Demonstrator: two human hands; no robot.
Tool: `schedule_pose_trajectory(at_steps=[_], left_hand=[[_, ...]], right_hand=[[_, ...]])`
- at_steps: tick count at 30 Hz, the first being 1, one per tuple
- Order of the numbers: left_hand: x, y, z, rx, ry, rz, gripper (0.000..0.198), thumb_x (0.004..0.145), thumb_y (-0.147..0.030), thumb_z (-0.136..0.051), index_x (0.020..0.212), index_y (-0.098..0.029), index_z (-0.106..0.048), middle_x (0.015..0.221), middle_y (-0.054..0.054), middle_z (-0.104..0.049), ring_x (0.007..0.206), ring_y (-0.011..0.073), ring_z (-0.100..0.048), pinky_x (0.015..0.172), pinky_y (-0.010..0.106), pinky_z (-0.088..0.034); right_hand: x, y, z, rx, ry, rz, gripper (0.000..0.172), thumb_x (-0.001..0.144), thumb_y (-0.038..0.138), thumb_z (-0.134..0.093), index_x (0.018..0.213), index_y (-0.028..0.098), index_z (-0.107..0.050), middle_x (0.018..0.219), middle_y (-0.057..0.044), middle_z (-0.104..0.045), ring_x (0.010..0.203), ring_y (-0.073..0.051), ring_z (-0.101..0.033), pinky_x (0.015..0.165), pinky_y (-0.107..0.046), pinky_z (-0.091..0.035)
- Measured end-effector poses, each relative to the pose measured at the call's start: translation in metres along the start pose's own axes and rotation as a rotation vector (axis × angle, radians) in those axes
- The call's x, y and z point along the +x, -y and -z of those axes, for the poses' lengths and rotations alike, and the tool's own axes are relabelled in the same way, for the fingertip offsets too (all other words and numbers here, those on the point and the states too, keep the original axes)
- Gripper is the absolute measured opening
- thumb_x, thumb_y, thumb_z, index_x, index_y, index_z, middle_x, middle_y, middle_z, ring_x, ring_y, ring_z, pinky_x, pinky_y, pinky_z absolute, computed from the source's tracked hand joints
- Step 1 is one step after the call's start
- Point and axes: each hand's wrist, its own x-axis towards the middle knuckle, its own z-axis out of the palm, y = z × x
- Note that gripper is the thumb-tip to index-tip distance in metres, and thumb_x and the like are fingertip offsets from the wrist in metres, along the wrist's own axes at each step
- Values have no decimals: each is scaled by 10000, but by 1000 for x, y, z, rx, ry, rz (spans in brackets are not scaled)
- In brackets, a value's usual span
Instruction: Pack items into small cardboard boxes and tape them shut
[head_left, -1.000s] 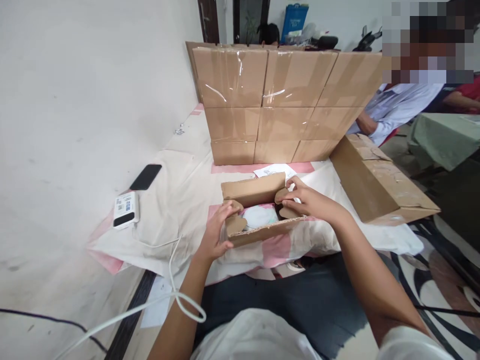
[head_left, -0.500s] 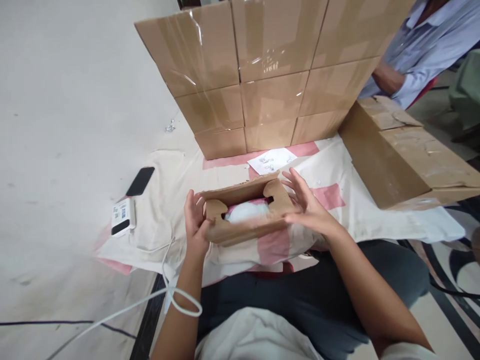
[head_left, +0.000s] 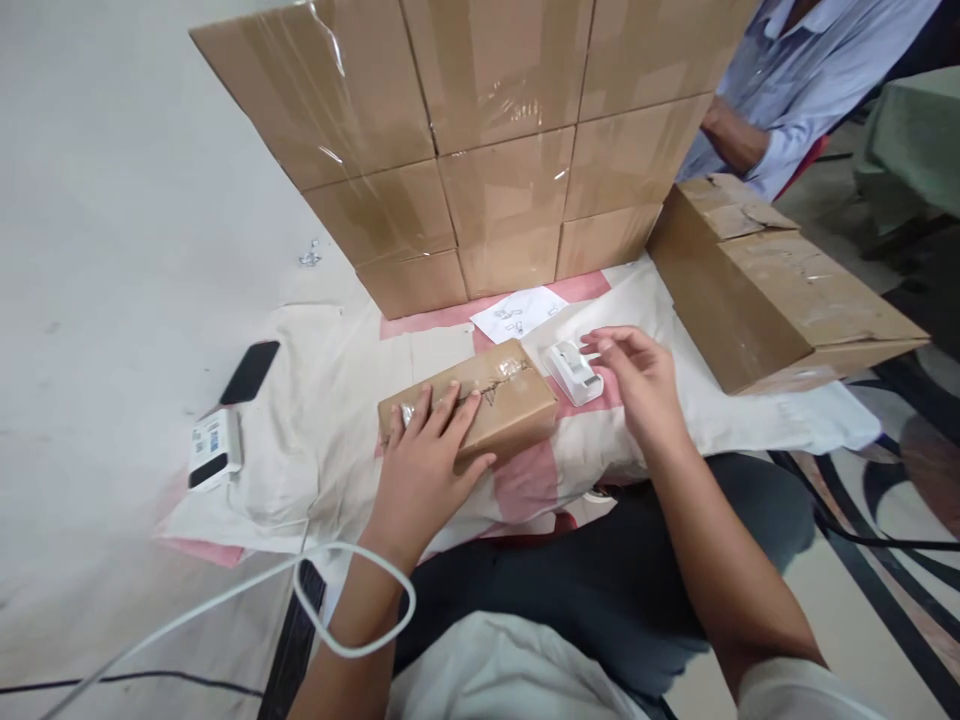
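A small brown cardboard box [head_left: 517, 405] lies on the cloth, its upper side shut, with a ragged seam and shiny tape on it. My left hand [head_left: 431, 440] rests on its left part, fingers spread across the top and thumb at the near side. Just right of the box stands a small white tape dispenser [head_left: 576, 374]. Beside it hovers my right hand [head_left: 637, 375], fingers bent and loosely apart, with nothing visible in them. Whether a fingertip touches the dispenser, I cannot tell.
A tall wall of taped cartons [head_left: 510, 180] stands behind. An open-sided carton [head_left: 810, 290] is at right, near a person in a blue shirt [head_left: 795, 90]. A paper sheet [head_left: 517, 313], phone [head_left: 250, 372], white device [head_left: 215, 448] and looped white cable [head_left: 352, 548] lie around.
Both hands held the box with its opening and pale contents showing; now it lies with a shut side up. My right hand has let go; the dispenser has come into view.
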Motion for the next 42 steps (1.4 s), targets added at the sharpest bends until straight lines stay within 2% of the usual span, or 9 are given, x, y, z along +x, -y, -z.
schedule_pose_trajectory(at_steps=[2, 4, 9, 15, 21, 28, 35, 38, 42], left_hand=[[-1, 6, -5, 12, 16, -4, 715, 902, -436, -684, 1557, -275, -447, 1570, 144, -501, 1451, 510, -406, 1131, 761, -279], [-2, 12, -6, 33, 30, -15, 707, 915, -409, -665, 1570, -286, -427, 1572, 131, -501, 1463, 495, -399, 1136, 749, -287], [-3, 16, -6, 42, 11, -50, 687, 931, -442, -637, 1569, -298, -429, 1577, 118, -498, 1461, 488, -406, 1144, 727, -285], [-5, 12, -9, 51, -17, -59, 699, 927, -431, -643, 1575, -297, -419, 1568, 119, -510, 1470, 483, -395, 1161, 711, -262], [-6, 11, -12, 56, -40, -39, 717, 913, -460, -661, 1572, -314, -421, 1578, 110, -497, 1468, 495, -392, 1151, 716, -268], [-5, 10, -12, 156, -54, -77, 684, 935, -478, -618, 1557, -249, -447, 1581, 118, -490, 1449, 486, -426, 1121, 674, -336], [-6, 6, -10, 250, -27, -59, 622, 967, -451, -572, 1532, -208, -479, 1596, 103, -470, 1475, 438, -411, 1143, 618, -342], [-7, 8, -13, 255, -45, -61, 631, 963, -464, -574, 1537, -223, -474, 1591, 94, -479, 1466, 433, -426, 1151, 606, -335], [-7, 9, -14, 265, -60, -68, 627, 965, -486, -564, 1526, -214, -491, 1579, 91, -495, 1446, 431, -452, 1146, 595, -346]], right_hand=[[13, -5, 19, -163, -62, -25, 292, 859, 483, -646, 883, 195, -692, 993, -79, -746, 901, -227, -686, 876, -359, -535], [24, -16, 30, -327, 0, -151, 319, 875, 470, -613, 815, 172, -712, 903, -77, -744, 855, -224, -669, 844, -337, -511], [38, -47, 27, -483, 152, -433, 417, 919, 472, -560, 705, 150, -716, 688, -53, -690, 692, -189, -617, 713, -285, -455], [43, -55, 17, -529, 157, -469, 344, 875, 420, -616, 669, 153, -686, 674, -76, -708, 616, -180, -593, 611, -277, -412], [48, -46, 18, -681, 235, -479, 396, 885, 463, -581, 669, 147, -681, 598, -88, -649, 565, -200, -591, 581, -310, -411], [48, -38, 5, -810, 331, -588, 391, 872, 529, -628, 845, 144, -693, 536, -96, -644, 502, -257, -643, 577, -350, -477], [44, -36, 3, -803, 285, -551, 590, 877, 702, -576, 870, 130, -717, 639, -129, -710, 564, -269, -695, 605, -349, -520], [42, -33, 1, -854, 265, -485, 652, 942, 702, -461, 935, 111, -736, 810, -188, -756, 771, -316, -748, 710, -366, -541], [39, -24, -8, -1055, 192, -348, 540, 1021, 510, -420, 1086, 74, -732, 1115, -257, -732, 1076, -364, -711, 879, -409, -526]])
